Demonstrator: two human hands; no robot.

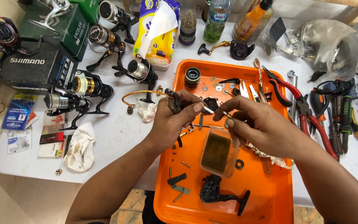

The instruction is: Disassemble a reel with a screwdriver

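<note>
Left hand (170, 122) clamped on dark reel part (174, 101), over orange tray (270, 195). Right hand (262, 126) pinching small metal pin (226, 113), long axis pointing left toward part, just beside it.

Tray (270, 195): bright orange. Bench (117, 132): white. Reel part (174, 101) in the left hand (170, 122): dark brown-black. Small tub (217, 152): clear, with olive-green contents. Pliers (299, 97): red handles. Rag (81, 147): white, stained brown. Bottle (216, 18): green. Nearest boxes (34, 66): black and dark green.
</note>
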